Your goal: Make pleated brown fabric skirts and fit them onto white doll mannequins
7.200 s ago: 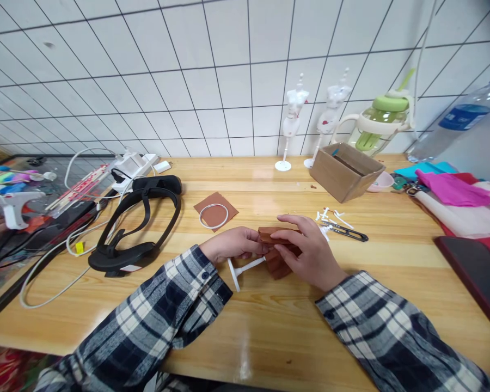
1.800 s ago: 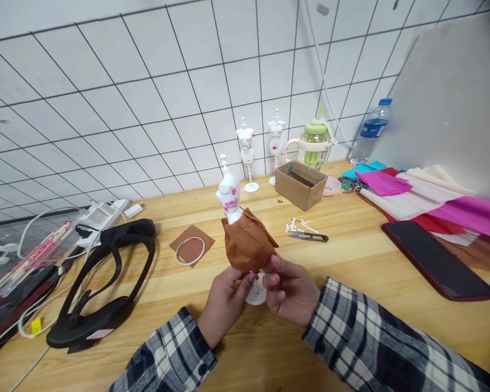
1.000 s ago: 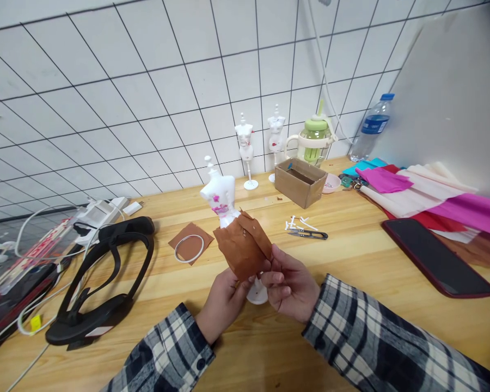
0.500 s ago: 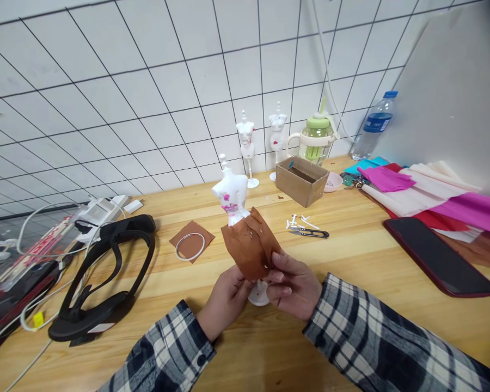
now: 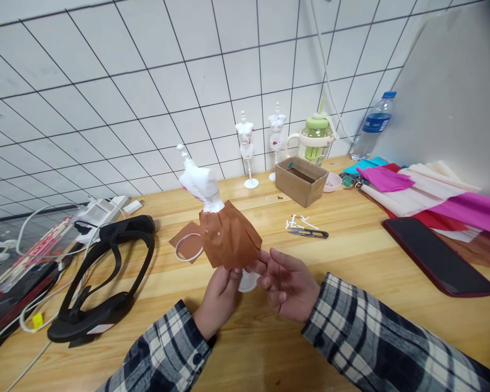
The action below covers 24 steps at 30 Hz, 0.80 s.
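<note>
A small white dress-form mannequin (image 5: 200, 182) leans to the left in front of me, brown cloth (image 5: 231, 234) wrapped round it below the waist like a skirt. My left hand (image 5: 218, 302) is closed under the cloth's lower edge, apparently round the mannequin's stand, which the cloth and fingers hide. The round white base (image 5: 249, 280) shows between the hands. My right hand (image 5: 292, 283) is open, thumb apart, its fingertips at the cloth's lower right edge. Behind the cloth on the left, a silver ring (image 5: 183, 258) lies on a brown cloth square (image 5: 178, 234), both partly covered.
Thread snips (image 5: 310, 233) lie beside white scraps (image 5: 296, 222). Behind stand two more mannequins (image 5: 245, 139), a cardboard box (image 5: 298, 185) and a green-lidded cup (image 5: 316, 136). Cloth pieces (image 5: 424, 190) and a phone (image 5: 436, 256) are right; a black headset frame (image 5: 106, 277) is left.
The mannequin has tilted and moved left, and has turned so its pink print is mostly out of sight. My right hand has loosened from the cloth, its thumb now apart.
</note>
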Each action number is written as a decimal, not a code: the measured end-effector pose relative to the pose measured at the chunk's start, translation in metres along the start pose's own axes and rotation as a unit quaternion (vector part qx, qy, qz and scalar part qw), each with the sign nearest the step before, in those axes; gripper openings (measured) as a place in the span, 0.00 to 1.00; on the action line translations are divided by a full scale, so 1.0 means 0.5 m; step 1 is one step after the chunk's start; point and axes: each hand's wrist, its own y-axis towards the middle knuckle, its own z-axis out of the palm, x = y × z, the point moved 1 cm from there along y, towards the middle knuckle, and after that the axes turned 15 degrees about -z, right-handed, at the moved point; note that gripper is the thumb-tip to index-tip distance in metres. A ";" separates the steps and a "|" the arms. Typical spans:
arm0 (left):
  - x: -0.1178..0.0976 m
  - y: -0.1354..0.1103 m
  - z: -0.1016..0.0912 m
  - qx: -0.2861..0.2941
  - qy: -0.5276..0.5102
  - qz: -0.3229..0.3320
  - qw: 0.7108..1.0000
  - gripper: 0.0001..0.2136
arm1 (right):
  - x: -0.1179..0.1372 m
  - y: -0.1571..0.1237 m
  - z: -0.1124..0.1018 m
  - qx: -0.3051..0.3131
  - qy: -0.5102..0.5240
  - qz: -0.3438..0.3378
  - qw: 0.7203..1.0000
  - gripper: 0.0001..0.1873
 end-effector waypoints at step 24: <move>0.006 0.003 0.000 0.062 0.054 0.033 0.996 0.15 | -0.002 -0.007 0.027 -0.052 0.021 -0.107 0.993 0.13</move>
